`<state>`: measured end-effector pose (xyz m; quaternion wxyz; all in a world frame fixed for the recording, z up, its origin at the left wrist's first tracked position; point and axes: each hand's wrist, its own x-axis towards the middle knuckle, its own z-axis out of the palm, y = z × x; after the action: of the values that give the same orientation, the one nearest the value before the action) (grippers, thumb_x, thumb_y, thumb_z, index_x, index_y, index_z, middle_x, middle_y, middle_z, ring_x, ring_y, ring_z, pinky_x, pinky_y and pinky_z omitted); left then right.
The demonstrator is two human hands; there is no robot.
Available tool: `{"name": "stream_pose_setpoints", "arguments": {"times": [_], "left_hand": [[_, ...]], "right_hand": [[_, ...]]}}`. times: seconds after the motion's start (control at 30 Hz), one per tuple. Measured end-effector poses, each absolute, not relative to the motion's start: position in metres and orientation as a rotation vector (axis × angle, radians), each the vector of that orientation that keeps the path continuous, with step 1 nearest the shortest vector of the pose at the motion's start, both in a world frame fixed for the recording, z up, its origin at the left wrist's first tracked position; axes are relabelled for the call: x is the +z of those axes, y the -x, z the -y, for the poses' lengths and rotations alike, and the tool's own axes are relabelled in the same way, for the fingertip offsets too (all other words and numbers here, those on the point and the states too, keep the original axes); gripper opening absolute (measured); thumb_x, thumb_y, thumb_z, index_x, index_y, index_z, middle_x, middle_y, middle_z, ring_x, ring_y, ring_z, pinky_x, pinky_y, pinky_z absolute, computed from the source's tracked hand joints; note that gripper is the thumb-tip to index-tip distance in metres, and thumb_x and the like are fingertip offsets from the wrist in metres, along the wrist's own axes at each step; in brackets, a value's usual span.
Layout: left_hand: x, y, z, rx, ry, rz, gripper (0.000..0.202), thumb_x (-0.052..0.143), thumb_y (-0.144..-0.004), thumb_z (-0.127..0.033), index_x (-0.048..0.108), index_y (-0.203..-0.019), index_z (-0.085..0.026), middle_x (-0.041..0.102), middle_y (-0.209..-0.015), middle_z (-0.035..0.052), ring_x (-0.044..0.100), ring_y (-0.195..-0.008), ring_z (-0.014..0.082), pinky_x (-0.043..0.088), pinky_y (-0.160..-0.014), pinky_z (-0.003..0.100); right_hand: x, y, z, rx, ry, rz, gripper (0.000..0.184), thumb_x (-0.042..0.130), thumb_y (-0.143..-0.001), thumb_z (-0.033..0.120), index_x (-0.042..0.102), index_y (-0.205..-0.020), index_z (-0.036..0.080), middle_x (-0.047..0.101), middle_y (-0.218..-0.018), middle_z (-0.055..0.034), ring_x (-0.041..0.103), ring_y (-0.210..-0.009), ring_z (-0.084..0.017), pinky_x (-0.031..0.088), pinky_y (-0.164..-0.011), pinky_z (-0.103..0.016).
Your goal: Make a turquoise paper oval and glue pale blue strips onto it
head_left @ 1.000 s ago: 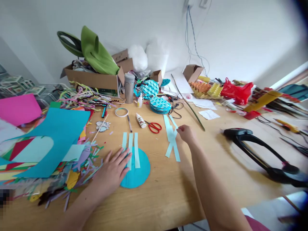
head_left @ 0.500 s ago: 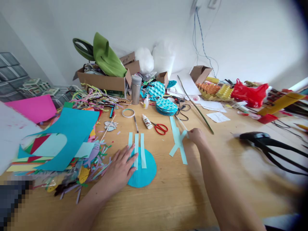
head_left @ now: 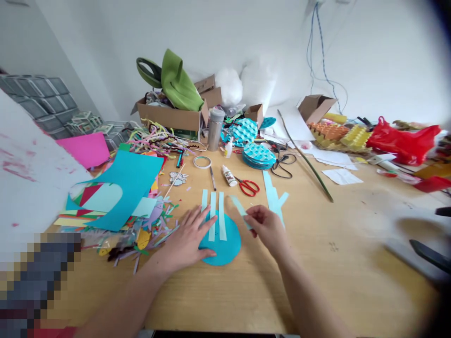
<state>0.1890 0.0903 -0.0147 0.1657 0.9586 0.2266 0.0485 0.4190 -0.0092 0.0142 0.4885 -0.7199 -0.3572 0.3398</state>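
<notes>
My left hand (head_left: 188, 237) lies flat with fingers spread over the left part of a blue paper circle (head_left: 229, 251). Under and beside its fingertips, three pale mint paper strips (head_left: 221, 218) lie side by side on the circle, their far ends past its edge. Just right of the circle, my right hand (head_left: 266, 227) pinches another pale paper strip (head_left: 239, 205) between thumb and fingers, above the table. Behind that hand a few more loose strips (head_left: 272, 193) overlap on the wood, partly hidden by it.
Red-handled scissors (head_left: 248, 187), a white glue bottle (head_left: 229, 176), a pen (head_left: 213, 179) and a tape roll (head_left: 202, 162) lie beyond the circle. Coloured paper sheets (head_left: 136, 185) are heaped at left. Woven blue discs (head_left: 259, 156) and a long stick (head_left: 306, 159) lie farther back.
My right hand has lifted a strip from the loose ones and brought it left, close to the circle. My left hand stays on the circle. The view has turned left.
</notes>
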Motion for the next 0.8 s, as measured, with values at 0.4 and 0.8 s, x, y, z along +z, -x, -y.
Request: {"name": "stream_pose_setpoints", "arguments": {"times": [0.4,0.8], "left_hand": [[-0.012,-0.188,-0.089,0.132,-2.709,-0.638,0.105,0.078,-0.068,-0.059,0.024,-0.152,-0.029,0.015,-0.163,0.0086,0.005,-0.149,0.0346,0.014,-0.119,0.057],[-0.006,-0.187,-0.090,0.078,-2.712,-0.558,0.116,0.081,-0.058,-0.064,0.022,-0.153,-0.031,0.013,-0.163,0.0096,0.004,-0.149,0.0384,0.013,-0.118,0.059]], "right_hand": [[0.006,-0.387,0.011,0.793,1.787,0.680,0.017,0.059,-0.077,0.036,0.047,-0.079,0.024,0.056,-0.064,0.0024,0.064,-0.050,-0.018,0.054,-0.042,-0.029],[-0.008,-0.391,0.011,0.588,2.128,1.143,0.019,0.049,-0.085,0.037,0.057,-0.075,0.022,0.066,-0.066,-0.0025,0.063,-0.062,-0.020,0.044,-0.060,-0.030]]}}
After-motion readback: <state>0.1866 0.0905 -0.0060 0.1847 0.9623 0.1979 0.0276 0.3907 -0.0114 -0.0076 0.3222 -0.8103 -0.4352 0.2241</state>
